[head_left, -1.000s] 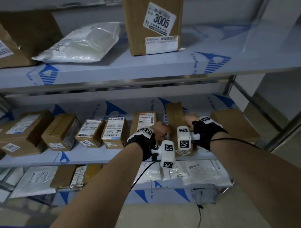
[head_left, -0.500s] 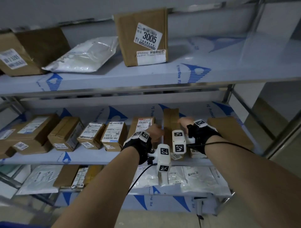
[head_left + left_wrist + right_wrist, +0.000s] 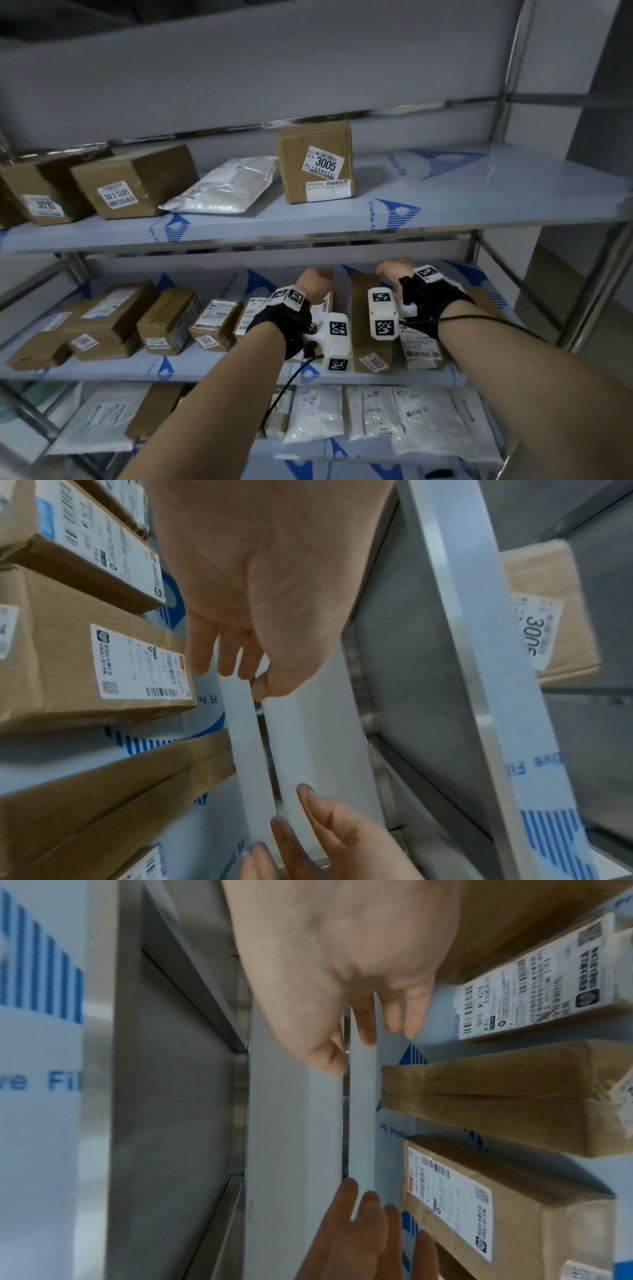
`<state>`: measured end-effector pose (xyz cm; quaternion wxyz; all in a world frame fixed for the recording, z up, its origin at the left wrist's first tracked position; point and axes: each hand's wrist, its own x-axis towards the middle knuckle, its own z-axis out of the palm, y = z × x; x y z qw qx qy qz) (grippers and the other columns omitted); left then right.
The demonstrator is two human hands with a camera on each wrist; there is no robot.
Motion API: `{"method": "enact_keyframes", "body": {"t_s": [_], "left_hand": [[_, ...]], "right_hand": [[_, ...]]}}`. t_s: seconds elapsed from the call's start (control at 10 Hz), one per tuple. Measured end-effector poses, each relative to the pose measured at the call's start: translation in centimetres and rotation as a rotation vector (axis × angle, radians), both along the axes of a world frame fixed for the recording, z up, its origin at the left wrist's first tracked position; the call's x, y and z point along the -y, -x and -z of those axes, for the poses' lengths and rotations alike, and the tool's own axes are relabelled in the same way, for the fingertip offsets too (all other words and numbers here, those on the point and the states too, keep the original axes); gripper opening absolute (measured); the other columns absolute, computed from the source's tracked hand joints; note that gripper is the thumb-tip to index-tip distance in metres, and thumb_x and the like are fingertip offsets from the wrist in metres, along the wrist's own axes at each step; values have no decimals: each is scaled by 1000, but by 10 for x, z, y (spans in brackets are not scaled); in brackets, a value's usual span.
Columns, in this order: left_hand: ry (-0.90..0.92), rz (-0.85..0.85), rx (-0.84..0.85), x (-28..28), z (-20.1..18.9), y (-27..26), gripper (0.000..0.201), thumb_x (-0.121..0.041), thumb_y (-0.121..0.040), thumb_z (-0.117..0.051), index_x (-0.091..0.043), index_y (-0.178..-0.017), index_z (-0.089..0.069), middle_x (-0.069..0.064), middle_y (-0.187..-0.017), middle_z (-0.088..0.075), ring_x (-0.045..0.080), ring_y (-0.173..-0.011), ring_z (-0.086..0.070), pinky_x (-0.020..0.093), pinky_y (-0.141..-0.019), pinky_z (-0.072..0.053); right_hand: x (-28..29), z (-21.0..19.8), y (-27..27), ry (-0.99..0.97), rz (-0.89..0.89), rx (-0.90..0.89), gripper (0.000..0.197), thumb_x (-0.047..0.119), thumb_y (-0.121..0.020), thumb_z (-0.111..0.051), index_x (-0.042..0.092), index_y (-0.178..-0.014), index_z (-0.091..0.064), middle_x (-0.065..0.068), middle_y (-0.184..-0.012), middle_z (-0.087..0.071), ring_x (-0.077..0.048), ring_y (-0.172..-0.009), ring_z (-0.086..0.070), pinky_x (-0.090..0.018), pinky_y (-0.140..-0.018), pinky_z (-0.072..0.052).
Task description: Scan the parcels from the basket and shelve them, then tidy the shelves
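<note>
Both hands hover over the rear of the middle shelf (image 3: 191, 363), above its parcels. My left hand (image 3: 313, 282) hangs with loosely straight fingers (image 3: 222, 653) and holds nothing; just beside it lies a brown box with a white label (image 3: 103, 669). My right hand (image 3: 392, 272) is equally relaxed and empty (image 3: 363, 1042), past the far end of a long narrow brown box (image 3: 359, 308), which carries a "3003" tag at its near end. In each wrist view the other hand's fingertips show at the bottom edge. Neither hand touches a parcel.
Several more brown boxes (image 3: 113, 315) line the middle shelf to the left. The top shelf (image 3: 445, 212) holds a box marked 3005 (image 3: 315, 161), a white poly bag (image 3: 226, 186) and two boxes further left. White bags (image 3: 411, 418) fill the lower shelf. Metal uprights (image 3: 507, 85) stand at the right.
Both hands have come off the two parcels and risen toward the back of the shelf. The head view has tilted up, so more of the top shelf shows.
</note>
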<state>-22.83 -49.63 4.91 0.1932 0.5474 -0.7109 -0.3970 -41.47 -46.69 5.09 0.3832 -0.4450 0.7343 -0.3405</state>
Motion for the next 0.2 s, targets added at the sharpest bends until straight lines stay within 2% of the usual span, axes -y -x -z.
{"method": "enact_keyframes", "body": {"t_s": [0.1, 0.2], "left_hand": [[32, -52, -63, 0, 7, -27, 12, -11, -93, -54, -6, -94, -65, 21, -103, -61, 35, -100, -61, 39, -82, -49], [2, -116, -108, -1, 20, -60, 29, -9, -93, -55, 4, -118, -61, 25, -103, -61, 34, -83, -59, 37, -71, -47]], "right_hand": [[-7, 0, 0, -11, -7, -84, 44, 12, -97, -48, -7, -137, -45, -24, -142, -46, -35, -130, -46, -34, -98, -43], [-13, 8, -6, -4, 27, -66, 46, 15, -95, -52, -5, -136, -46, -23, -140, -47, -34, -127, -49, -36, -99, -45]]}}
